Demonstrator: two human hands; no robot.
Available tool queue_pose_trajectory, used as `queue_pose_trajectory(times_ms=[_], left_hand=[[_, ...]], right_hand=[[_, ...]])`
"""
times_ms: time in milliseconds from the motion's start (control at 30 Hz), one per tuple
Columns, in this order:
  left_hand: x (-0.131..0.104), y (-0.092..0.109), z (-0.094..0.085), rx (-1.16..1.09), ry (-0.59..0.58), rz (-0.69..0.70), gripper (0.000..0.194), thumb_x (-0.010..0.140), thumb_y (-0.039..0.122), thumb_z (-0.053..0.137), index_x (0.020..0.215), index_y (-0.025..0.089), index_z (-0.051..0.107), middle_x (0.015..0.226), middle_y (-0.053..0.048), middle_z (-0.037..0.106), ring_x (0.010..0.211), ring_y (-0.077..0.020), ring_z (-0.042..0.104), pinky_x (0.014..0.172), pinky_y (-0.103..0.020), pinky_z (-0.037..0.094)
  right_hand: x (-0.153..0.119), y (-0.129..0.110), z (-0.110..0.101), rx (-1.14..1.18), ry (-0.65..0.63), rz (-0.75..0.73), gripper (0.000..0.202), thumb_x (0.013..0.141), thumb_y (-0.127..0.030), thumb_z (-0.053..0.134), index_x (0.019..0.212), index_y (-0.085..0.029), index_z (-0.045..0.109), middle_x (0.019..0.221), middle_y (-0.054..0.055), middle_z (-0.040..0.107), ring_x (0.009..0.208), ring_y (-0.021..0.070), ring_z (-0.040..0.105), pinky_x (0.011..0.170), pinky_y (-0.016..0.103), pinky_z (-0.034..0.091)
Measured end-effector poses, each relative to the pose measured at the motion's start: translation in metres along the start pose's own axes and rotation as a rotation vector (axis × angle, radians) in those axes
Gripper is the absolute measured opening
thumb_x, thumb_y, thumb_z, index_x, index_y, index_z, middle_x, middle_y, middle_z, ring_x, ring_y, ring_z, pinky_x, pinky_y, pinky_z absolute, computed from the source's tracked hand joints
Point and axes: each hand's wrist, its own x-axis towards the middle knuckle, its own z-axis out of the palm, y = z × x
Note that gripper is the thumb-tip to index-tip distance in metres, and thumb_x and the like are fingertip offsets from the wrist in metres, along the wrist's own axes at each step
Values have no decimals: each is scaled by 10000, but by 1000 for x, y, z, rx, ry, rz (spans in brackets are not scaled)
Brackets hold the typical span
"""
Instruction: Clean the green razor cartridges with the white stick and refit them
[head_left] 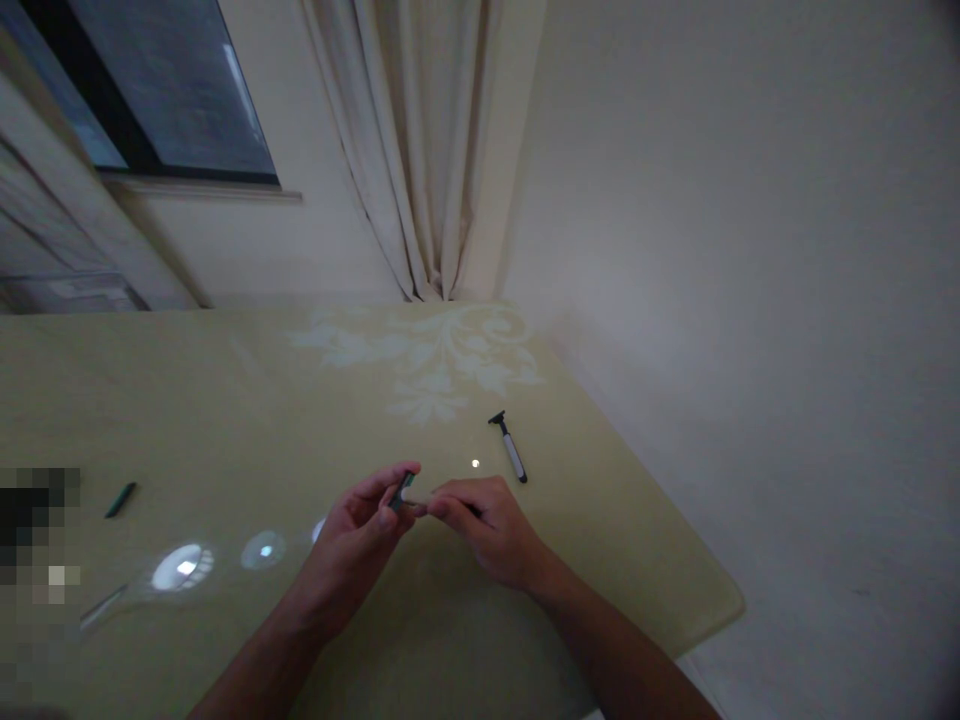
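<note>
My left hand [360,525] pinches a small dark razor head [401,492] with a greenish edge between thumb and fingers. Close on its right, my right hand [491,525] is closed around a thin tool [418,498]. The tool's pale front end points at the razor head and seems to touch it; most of its length is hidden in the fingers, so I cannot tell its kind. Beyond my right hand lies a razor [511,447] with a grey and black handle, its head pointing away from me.
A small dark green bar [121,499], much like a razor head, lies on the left of the glossy yellowish table [247,410]. Near the left edge is a thin, light strip [103,606]. A wall [735,300] borders the right side; a curtain [420,150] hangs behind.
</note>
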Motion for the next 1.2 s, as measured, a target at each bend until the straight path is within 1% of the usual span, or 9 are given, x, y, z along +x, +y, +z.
queue_pose_trajectory(times_ms=[100,233,367,533,700,833,967,1100,1200], left_hand=[[-2,2,1,12,-13,9,524,617,375,1044,1097,259,871,916,-64,847,851,-192,795,885,-275,599],[-2,0,-3,20,-11,12,520,644,369,1034,1124,261,865,911,-54,830,818,-154,762,821,-225,590],[0,-4,-8,17,-15,7,530,652,356,1031,1145,261,859,898,-55,823,785,-137,733,779,-206,584],[-1,-2,-4,5,-42,19,503,659,361,1027,1126,266,866,913,-57,833,812,-144,742,802,-211,590],[-5,1,-1,21,-51,12,499,667,390,1020,1128,279,866,901,-53,833,833,-151,746,819,-219,587],[-6,-2,-3,20,-74,10,506,668,397,1018,1135,281,861,945,-64,838,875,-169,755,829,-229,585],[-7,-6,-8,7,-81,3,459,709,327,1003,1141,286,853,945,-56,835,885,-169,757,842,-233,582],[-9,-9,-12,-9,-89,-14,457,731,297,989,1165,280,844,980,-71,838,944,-203,773,882,-263,594],[-10,-9,-11,-12,-108,-10,464,735,311,988,1174,282,840,992,-65,840,943,-195,771,891,-258,594]], right_hand=[[-1,0,0,-11,-1,2,532,1078,-579,544,863,-167,802,675,-2,596,622,142,492,632,263,375],[-1,0,-1,-22,12,11,554,1077,-601,533,855,-169,800,699,13,636,647,151,525,637,268,377],[-1,-1,-1,-16,19,5,571,1075,-618,529,880,-162,811,714,18,662,651,148,540,632,263,376],[0,0,-1,5,27,-21,563,1072,-605,549,868,-151,814,674,4,628,618,133,509,609,253,360],[-1,1,-2,16,35,-25,523,1075,-576,564,937,-161,850,723,26,691,642,140,551,623,252,380],[-2,1,-3,38,38,-12,496,1074,-562,575,972,-179,873,698,15,684,612,130,514,602,248,364],[-3,0,-3,55,34,-7,503,1064,-579,584,983,-178,877,653,-2,628,591,123,471,588,246,350],[-3,-2,-3,67,23,-1,527,1060,-590,583,934,-164,866,661,8,640,596,127,482,582,250,348],[-4,-3,-3,55,20,-4,537,1058,-592,581,906,-155,852,669,16,655,597,129,493,583,255,348]])
